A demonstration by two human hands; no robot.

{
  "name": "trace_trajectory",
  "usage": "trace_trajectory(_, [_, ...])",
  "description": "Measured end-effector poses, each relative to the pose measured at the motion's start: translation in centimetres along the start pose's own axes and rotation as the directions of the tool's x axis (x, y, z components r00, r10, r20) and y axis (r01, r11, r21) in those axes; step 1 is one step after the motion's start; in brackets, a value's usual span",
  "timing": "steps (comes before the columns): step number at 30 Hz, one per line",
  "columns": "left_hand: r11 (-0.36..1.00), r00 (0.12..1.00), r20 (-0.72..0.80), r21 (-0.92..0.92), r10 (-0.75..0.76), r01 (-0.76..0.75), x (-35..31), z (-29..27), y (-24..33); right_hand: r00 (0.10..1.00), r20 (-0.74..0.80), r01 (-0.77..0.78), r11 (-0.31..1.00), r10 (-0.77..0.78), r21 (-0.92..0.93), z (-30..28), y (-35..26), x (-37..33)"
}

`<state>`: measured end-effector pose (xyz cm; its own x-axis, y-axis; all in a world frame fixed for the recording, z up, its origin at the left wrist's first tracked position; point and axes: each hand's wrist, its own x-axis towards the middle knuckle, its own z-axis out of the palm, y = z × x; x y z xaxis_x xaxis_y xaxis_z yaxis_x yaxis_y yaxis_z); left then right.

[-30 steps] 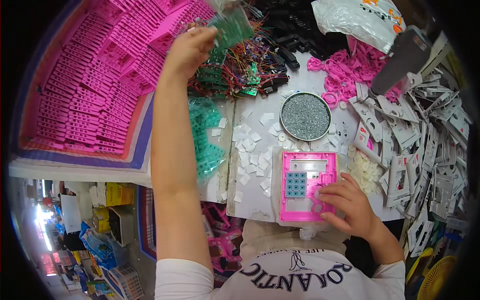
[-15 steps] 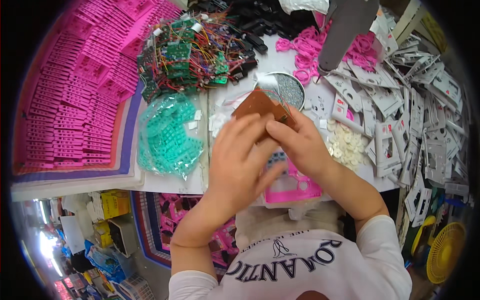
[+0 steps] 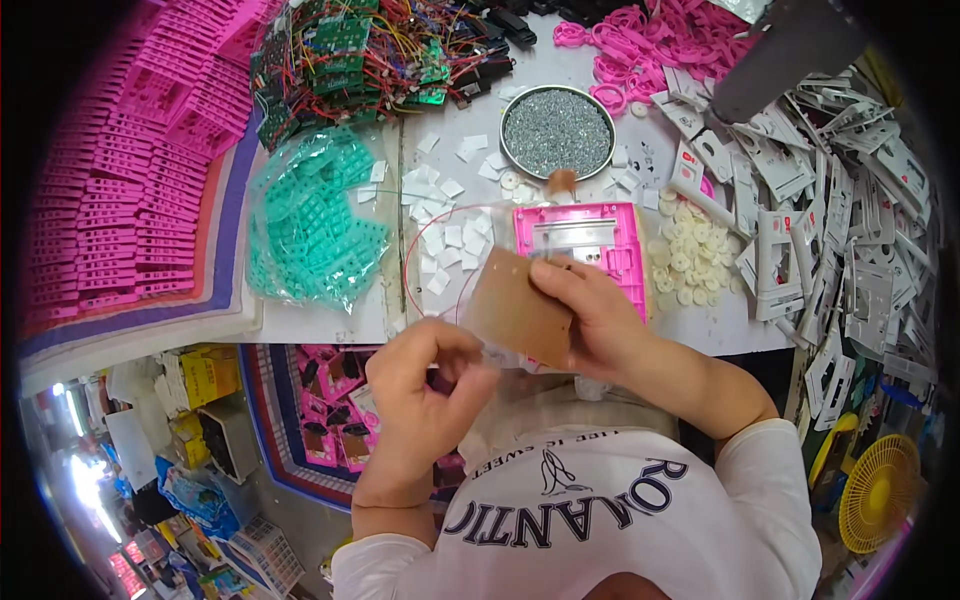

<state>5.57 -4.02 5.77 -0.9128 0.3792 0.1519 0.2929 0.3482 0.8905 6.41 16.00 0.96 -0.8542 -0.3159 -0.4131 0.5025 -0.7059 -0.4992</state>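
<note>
My right hand (image 3: 605, 325) grips a brown circuit board (image 3: 512, 312) by its right side, thumb on top, above the table's front edge. Thin red wire (image 3: 408, 265) loops out to the board's left. Just left of the board, my left hand (image 3: 418, 385) is closed with curled fingers; whatever lies between the fingertips is hidden and slightly blurred. Partly behind the board, a pink plastic housing (image 3: 628, 235) with a silvery panel lies on the table.
A round tin of small screws (image 3: 557, 130) stands behind the housing. White pads (image 3: 450, 237), cream discs (image 3: 695, 255), a bag of teal keypads (image 3: 315, 225), wired green boards (image 3: 340, 60), white panels (image 3: 780, 265) and stacked pink housings (image 3: 150, 190) surround it. A dark post (image 3: 785, 60) rises at right.
Both hands have come back toward my body with the board, uncovering the screw tin and the housing. My left hand has moved off the board to its left, fingers curling in.
</note>
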Motion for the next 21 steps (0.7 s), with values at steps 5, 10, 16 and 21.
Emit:
trace_trajectory(5, [0.998,1.000,-0.011,-0.066,0.012,-0.012,0.6,2.2,-3.3,0.973,-0.016,0.215,0.932,-0.230,-0.291,0.7,-0.2,-1.3])
trace_trajectory(10, [0.697,0.975,-0.048,-0.707,-0.216,0.120,0.1,5.0,-3.7,0.865,0.153,0.484,0.717,-0.477,-0.501,0.6,-0.2,-1.5])
trace_trajectory(16, [0.642,0.982,0.077,-0.747,-0.172,0.171,0.5,4.1,-4.3,0.932,-0.006,0.330,0.853,-0.364,-0.404,-0.6,-2.2,-1.6])
trace_trajectory(21, [0.586,0.967,-0.046,-0.802,-0.251,0.114,0.7,5.1,-3.7,0.932,-0.060,0.337,0.914,-0.358,-0.227,-0.6,-1.6,-1.3])
